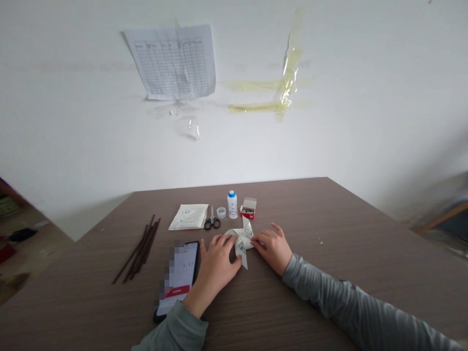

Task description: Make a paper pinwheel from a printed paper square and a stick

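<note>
Folded white printed paper pinwheel [239,242] lay on the brown wood-grain desk [321,219] between the hands, long axis pointing away from the body. Left hand [215,261] splayed open, fingertips on it; right hand [272,248] curled against it, grip unclear.

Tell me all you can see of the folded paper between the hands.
The folded paper is white with dark printing, creased into pointed blades like a pinwheel. It lies on the brown wood-grain table, one blade pointing up and one down. The left hand touches its left side, the right hand its right side.
</note>
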Demonstrator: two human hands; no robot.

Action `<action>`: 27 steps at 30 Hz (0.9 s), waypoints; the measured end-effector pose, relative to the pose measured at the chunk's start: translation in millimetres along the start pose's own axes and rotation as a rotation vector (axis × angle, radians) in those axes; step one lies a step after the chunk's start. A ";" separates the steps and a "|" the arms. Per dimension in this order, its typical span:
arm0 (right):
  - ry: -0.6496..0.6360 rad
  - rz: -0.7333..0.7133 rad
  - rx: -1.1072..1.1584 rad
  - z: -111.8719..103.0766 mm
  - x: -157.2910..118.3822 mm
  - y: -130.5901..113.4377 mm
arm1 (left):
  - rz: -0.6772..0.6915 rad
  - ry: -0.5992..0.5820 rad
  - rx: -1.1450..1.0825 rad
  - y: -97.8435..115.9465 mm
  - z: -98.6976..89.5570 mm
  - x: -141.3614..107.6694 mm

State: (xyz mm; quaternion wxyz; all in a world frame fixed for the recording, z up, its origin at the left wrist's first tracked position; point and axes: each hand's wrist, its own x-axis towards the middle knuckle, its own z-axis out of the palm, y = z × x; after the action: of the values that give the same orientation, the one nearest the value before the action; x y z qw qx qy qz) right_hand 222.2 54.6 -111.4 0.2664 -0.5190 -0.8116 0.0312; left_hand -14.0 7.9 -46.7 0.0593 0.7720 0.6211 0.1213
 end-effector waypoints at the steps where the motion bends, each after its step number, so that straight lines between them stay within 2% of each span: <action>1: -0.005 0.001 -0.006 0.0 -0.6 0.5 | -0.001 0.004 0.001 0.7 0.0 0.2; 7: 0.011 -0.026 -0.042 -1.9 -5.2 0.8 | -0.010 0.000 0.028 5.4 0.1 2.4; 15: -0.029 0.008 -0.055 -10.3 -3.8 -9.4 | -0.008 -0.014 0.036 11.1 0.4 5.3; 27: -0.063 0.013 -0.055 -8.9 -1.4 -7.6 | -0.001 0.004 0.047 11.6 3.7 7.7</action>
State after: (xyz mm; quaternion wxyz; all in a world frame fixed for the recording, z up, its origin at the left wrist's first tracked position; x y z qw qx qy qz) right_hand 220.5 47.8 -101.8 0.2259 -0.5304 -0.8167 0.0269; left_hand -0.5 13.1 -46.5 0.0399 0.7725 0.6245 0.1080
